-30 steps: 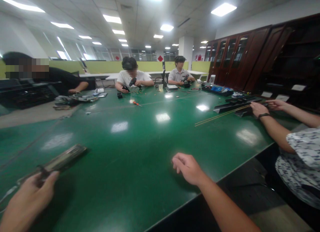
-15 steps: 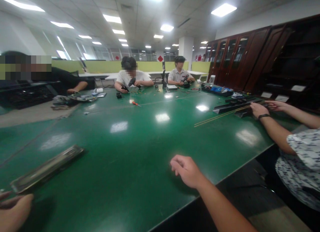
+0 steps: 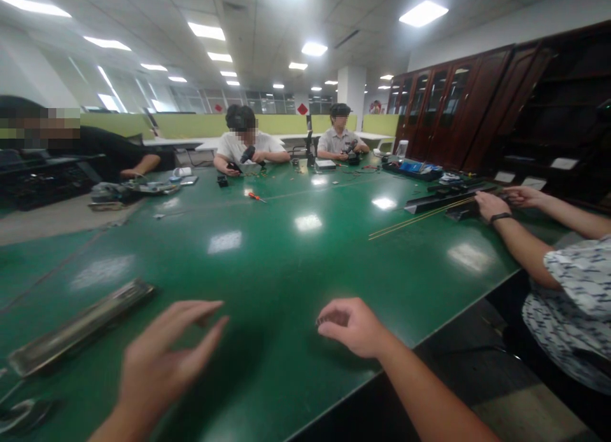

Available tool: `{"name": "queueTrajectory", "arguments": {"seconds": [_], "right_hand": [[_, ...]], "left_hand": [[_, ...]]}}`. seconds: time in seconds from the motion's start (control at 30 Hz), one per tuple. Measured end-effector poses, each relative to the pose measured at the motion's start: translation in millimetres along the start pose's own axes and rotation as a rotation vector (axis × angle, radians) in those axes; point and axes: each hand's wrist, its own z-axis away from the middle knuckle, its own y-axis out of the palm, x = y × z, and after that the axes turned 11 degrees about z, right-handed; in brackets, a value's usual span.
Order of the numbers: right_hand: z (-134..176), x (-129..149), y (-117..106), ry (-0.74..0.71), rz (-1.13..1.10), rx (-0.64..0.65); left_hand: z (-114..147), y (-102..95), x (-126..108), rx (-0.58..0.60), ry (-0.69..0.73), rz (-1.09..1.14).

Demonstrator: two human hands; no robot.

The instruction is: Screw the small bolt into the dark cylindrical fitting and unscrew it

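Observation:
In the head view my left hand (image 3: 160, 359) is over the near left part of the green table (image 3: 267, 264), thumb and fingers apart with nothing between them. My right hand (image 3: 353, 326) is above the table near its front edge, fingers curled in towards the thumb. A small dark, uneven edge shows at those fingertips, too small and blurred to name. Left of my left hand lies a long, narrow, worn metal piece (image 3: 83, 327), like a shallow tray or bar. A dark curved object (image 3: 23, 413) sits at the lower left corner, partly cut off.
A co-worker's hands (image 3: 494, 207) at the right hold thin yellow rods (image 3: 415, 221) beside dark metal channels (image 3: 429, 200). An orange screwdriver (image 3: 255, 196) lies farther back. Two people with power drills sit across the table; another person leans in at the left.
My left hand has moved right from the lower left corner, away from the dark curved object, and its fingers are apart. My right hand's fingers have shifted slightly. The view has turned a little.

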Motion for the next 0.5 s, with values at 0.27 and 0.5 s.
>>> {"name": "queueTrajectory", "arguments": {"seconds": [0.27,0.5], "right_hand": [[-5,-3,-5,-0.042,-0.117,0.019],[-5,-5,-5,-0.061,-0.15,0.059]], "left_hand": [[-15,119.9,-50,0.46,0.099,0.535],[-11,122.3,-54,0.359,-0.023,0.541]]}}
